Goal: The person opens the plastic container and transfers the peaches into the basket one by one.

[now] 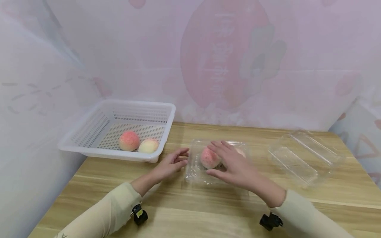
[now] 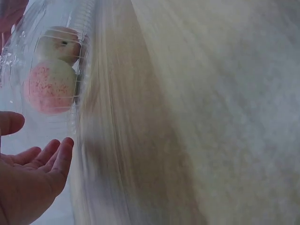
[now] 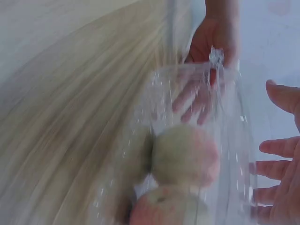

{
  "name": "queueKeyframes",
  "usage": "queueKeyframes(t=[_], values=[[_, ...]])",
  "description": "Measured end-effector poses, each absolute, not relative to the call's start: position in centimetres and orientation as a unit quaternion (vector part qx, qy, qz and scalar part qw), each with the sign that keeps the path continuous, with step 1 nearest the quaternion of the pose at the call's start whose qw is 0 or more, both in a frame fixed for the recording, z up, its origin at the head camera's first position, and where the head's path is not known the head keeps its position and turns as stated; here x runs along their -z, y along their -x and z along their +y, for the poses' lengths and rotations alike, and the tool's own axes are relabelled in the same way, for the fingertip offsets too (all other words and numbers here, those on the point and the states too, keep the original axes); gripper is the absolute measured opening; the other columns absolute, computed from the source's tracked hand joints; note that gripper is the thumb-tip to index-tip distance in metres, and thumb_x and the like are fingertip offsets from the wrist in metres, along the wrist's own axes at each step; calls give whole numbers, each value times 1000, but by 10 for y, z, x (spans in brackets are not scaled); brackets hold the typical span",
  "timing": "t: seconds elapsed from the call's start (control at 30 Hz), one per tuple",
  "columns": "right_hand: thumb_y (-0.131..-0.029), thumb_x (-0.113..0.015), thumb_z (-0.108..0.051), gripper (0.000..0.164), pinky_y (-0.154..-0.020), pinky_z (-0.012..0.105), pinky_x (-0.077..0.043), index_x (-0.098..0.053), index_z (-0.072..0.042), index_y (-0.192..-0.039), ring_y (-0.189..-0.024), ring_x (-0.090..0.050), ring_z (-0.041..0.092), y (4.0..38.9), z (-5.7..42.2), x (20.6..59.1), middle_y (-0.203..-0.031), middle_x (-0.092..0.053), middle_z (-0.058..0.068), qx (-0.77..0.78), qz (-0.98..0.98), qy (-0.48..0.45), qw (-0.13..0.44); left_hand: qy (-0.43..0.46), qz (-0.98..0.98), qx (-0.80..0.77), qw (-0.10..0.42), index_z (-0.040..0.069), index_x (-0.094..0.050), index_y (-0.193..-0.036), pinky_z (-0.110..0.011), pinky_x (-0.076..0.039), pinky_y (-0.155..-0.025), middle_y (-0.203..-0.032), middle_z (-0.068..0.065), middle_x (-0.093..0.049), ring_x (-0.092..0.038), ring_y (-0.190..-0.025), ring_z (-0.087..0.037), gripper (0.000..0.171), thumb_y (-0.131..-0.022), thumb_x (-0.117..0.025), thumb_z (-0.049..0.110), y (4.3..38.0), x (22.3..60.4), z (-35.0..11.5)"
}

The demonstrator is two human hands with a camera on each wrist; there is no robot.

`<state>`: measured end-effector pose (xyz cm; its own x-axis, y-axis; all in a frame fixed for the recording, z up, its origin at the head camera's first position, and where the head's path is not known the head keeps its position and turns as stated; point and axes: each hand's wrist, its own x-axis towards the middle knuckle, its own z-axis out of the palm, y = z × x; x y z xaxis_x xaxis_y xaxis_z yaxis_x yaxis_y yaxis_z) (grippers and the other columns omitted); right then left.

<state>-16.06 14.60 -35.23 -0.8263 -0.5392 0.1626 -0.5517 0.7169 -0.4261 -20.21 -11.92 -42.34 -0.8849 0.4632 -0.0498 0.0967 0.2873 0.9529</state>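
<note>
A clear plastic box (image 1: 197, 177) sits on the table in front of me with two peaches in it. The pink-red peach (image 1: 209, 158) is on the left, and a paler peach (image 1: 240, 152) lies partly hidden behind my right hand. My right hand (image 1: 238, 167) is spread above the box, fingers straight and holding nothing. At the box's left side is my left hand (image 1: 169, 167), its fingers loosely extended with the tips at the plastic edge. In the left wrist view both peaches, the pink-flecked peach (image 2: 51, 89) nearer, show through the clear wall.
A white perforated basket (image 1: 86, 151) stands at the back left and holds a red peach (image 1: 129, 141) and a pale yellow peach (image 1: 148, 145). Further right on the wooden table (image 1: 190, 215) lies another clear plastic container (image 1: 297, 163). A pink printed curtain (image 1: 143, 59) hangs behind.
</note>
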Motion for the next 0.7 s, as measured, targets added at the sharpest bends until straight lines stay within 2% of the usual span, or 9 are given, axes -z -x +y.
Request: queueKeyframes(t=[0.17, 0.4, 0.5, 0.7], values=[[-87, -71, -50, 84, -120, 56, -28, -42, -3, -149, -144, -37, 42, 164, 116, 354, -153, -44, 17, -192, -927, -322, 10, -197, 779, -561, 198, -5, -30, -152, -49, -50, -103, -153, -29, -37, -43, -138, -46, 54, -104, -49, 12, 203, 423, -122], [-83, -70, -61, 91, -105, 70, -39, -40, -7, -151, -142, -33, 53, 159, 100, 360, -158, -35, 19, -56, -946, -319, 4, -233, 756, -568, 229, -4, -24, -155, -49, -37, -115, -161, -25, -24, -35, -143, -45, 59, -104, -49, 11, 204, 420, -124], [-85, -69, -60, 89, -104, 68, -42, -41, -6, -150, -139, -37, 52, 157, 101, 363, -157, -37, 20, -25, -942, -334, 25, -237, 747, -574, 238, -3, -22, -155, -48, -37, -115, -162, -24, -22, -34, -144, -45, 62, -103, -52, 12, 205, 420, -124], [-93, -56, -60, 83, -104, 61, -46, -40, -2, -150, -135, -42, 54, 158, 105, 366, -155, -37, 24, 36, -923, -380, 56, -227, 747, -573, 250, 0, -22, -156, -50, -36, -116, -163, -21, -20, -33, -145, -43, 67, -100, -57, 11, 208, 418, -125]])
